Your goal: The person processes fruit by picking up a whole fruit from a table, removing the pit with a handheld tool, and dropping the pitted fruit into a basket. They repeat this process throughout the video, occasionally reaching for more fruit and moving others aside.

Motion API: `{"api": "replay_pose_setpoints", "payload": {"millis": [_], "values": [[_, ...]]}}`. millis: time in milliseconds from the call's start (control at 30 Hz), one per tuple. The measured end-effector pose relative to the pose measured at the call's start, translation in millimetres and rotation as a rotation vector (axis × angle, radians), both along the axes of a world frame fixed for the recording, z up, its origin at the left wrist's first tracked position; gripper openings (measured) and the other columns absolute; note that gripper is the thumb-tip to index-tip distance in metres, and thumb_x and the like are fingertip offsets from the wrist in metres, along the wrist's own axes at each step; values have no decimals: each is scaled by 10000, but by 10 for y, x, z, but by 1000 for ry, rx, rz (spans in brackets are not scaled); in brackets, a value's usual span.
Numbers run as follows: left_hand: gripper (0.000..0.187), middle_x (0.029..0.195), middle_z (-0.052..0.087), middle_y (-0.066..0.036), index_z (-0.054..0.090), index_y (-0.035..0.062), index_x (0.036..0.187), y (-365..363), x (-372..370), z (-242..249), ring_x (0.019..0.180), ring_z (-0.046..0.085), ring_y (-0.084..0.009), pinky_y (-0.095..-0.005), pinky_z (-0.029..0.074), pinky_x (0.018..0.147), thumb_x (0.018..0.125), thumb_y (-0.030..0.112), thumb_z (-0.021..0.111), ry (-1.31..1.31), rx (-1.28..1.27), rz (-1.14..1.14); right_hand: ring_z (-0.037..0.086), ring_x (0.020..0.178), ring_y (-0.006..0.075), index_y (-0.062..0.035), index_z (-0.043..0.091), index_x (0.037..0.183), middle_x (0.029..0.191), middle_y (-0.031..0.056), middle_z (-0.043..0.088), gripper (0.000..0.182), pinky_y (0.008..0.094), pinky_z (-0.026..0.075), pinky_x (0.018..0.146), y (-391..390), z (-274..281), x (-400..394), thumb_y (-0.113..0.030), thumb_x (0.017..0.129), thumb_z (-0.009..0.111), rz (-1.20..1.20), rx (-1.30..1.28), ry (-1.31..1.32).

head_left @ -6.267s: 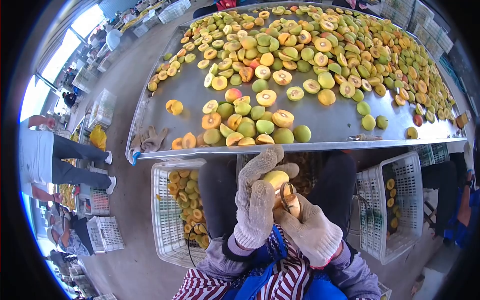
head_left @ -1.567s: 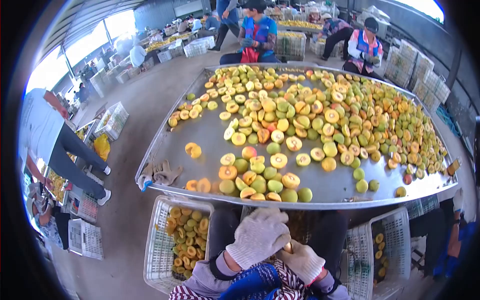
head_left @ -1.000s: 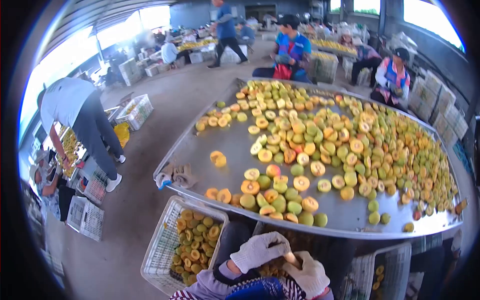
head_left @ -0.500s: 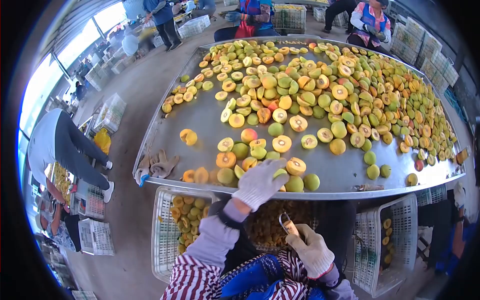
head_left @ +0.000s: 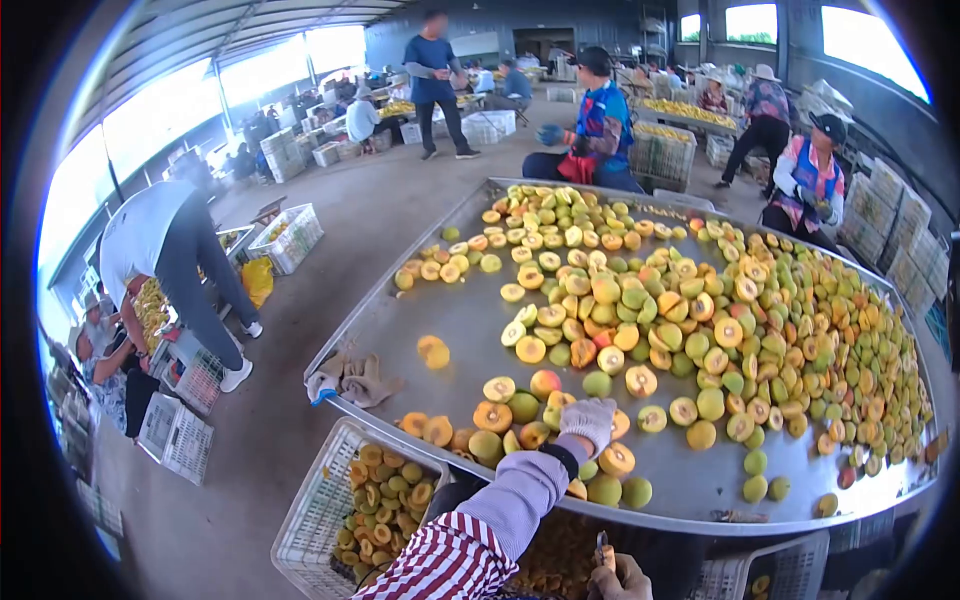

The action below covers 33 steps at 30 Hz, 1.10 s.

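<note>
My left hand (head_left: 588, 422), in a pale knitted glove, reaches over the near edge of the metal table (head_left: 430, 385). Its fingers curl around a cut peach half (head_left: 620, 425), whose orange face shows beside the glove; the fingertips are partly hidden. Close by lie another cut half (head_left: 617, 460) and whole greenish peaches (head_left: 604, 490). Low in the view, below the table edge, my right hand (head_left: 622, 580) is closed on a small hand tool (head_left: 603, 550) with a metal loop end. The bottom of the frame cuts off that hand.
A large pile of peaches (head_left: 800, 340) covers the table's right side. Gloves (head_left: 365, 382) lie at its left corner. A white crate (head_left: 300, 530) of fruit stands below left, another crate (head_left: 790, 570) below right. Co-workers sit beyond the table; a person (head_left: 180, 250) bends at left.
The camera view has tilted up, so the table sits lower. My left hand has moved farther in, onto another peach half. My right hand keeps the tool, now near the bottom edge.
</note>
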<state>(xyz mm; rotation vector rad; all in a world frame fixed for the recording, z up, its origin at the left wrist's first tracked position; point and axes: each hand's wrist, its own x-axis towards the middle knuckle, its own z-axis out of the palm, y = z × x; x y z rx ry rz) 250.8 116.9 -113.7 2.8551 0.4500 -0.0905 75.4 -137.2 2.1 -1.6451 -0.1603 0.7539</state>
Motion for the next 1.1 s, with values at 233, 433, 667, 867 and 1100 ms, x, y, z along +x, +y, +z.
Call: {"api": "replay_pose_setpoints", "payload": {"millis": [233,433,667,867,1100], "values": [[614,1233,630,-206,493,120,1344,103,-235,174,1113,634,-362,-440,495,945,812,339,707,-184,-413,-54,484,749,38,-20,631,1175,902,-27,606,278,199,412,656,0,4,-35,-189,957,673,-37,27,-7],[695,1210,594,-110,438,1,1388,-102,-897,518,1156,576,-211,-346,480,989,815,180,787,-449,-1259,17,515,719,70,-9,595,1187,873,-3,591,239,217,433,647,-31,-146,-92,-138,986,616,-43,177,-53],[503,1261,612,-118,520,38,1265,-306,-1684,682,1170,587,-213,-341,512,979,829,121,756,-392,-1611,53,511,678,61,12,596,1185,823,-4,577,238,215,425,628,124,231,-152,-92,971,592,15,173,-88],[537,1212,608,-209,491,25,1325,-499,-1983,833,1076,632,-336,-427,548,906,940,367,643,-648,-1944,66,700,753,207,-16,641,1156,834,145,709,442,342,546,724,81,68,-185,-272,820,772,72,-67,-264],[685,1270,578,-243,476,-17,1316,-734,-2177,1081,1096,632,-371,-475,534,942,977,578,502,-617,-1910,213,696,662,291,-33,633,1097,746,150,680,379,369,546,615,154,318,-233,-255,825,775,114,-267,-448]]}}
